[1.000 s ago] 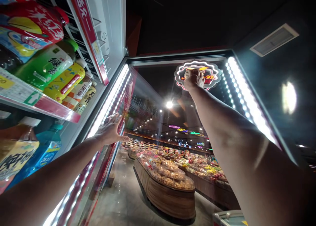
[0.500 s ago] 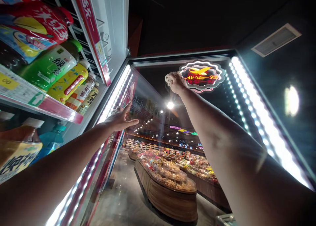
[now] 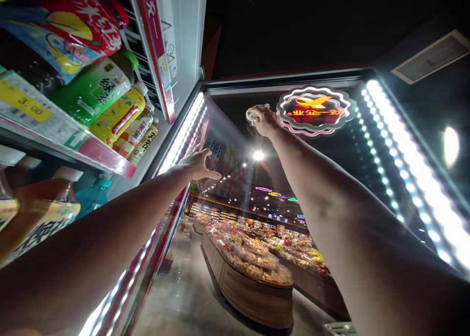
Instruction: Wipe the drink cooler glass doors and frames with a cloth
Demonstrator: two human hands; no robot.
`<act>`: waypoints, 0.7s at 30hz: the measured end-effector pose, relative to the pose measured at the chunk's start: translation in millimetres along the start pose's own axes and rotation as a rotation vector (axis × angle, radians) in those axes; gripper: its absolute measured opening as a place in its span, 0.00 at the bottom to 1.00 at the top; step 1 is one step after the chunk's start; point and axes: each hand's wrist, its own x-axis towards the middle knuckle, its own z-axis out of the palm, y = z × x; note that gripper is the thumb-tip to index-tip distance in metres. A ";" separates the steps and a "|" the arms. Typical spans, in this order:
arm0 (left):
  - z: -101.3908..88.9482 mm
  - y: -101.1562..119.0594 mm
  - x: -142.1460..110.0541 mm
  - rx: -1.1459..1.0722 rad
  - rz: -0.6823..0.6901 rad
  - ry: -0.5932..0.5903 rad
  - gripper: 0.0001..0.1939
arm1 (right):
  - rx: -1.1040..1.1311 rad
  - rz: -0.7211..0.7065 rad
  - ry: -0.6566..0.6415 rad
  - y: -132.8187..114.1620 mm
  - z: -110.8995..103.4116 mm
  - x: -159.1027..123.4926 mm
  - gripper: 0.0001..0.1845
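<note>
A glass cooler door (image 3: 235,179) fills the middle of the view, framed by bright LED strips. My right hand (image 3: 265,121) is raised high against the upper glass, closed on a crumpled pale cloth (image 3: 254,113). Just right of that hand is a scalloped logo sticker (image 3: 315,109) with red and yellow lettering in reverse. My left hand (image 3: 200,163) is at the left side of the door, near the lit frame, thumb and fingers apart and nothing in it. Whether its fingertips touch the frame I cannot tell.
Shelves at left hold several drink bottles, among them a green tea bottle (image 3: 96,88) and a red-labelled one (image 3: 84,27). A price rail (image 3: 73,135) runs along the shelf edge. Through the glass, a wooden display counter (image 3: 257,297) loaded with packaged goods stands on the shop floor.
The view has shifted, so shelves and sticker sit farther right. Against the glass, my right hand with the cloth has moved left, away from the sticker. My left hand stays spread near the frame.
</note>
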 end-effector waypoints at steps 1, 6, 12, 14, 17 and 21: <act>1.4 -2.0 1.2 -0.030 0.010 0.004 0.57 | -0.006 0.057 0.024 -0.6 0.4 1.5 0.20; 7.8 -7.1 2.3 -0.063 0.035 0.038 0.57 | -0.040 0.103 0.064 -17.9 8.6 3.1 0.19; 10.6 -5.1 -0.3 -0.025 -0.009 0.059 0.63 | -0.041 0.008 -0.021 -42.2 18.4 1.4 0.20; 8.6 -3.3 -1.7 0.007 0.007 0.044 0.63 | -0.057 0.126 0.047 -46.0 20.1 2.7 0.19; 5.2 -1.0 -3.9 0.036 0.030 0.040 0.63 | -0.053 0.094 0.034 -51.3 23.1 5.0 0.19; 5.0 -0.8 -4.7 0.045 0.010 0.032 0.63 | -0.065 0.087 0.025 -55.7 27.1 8.8 0.18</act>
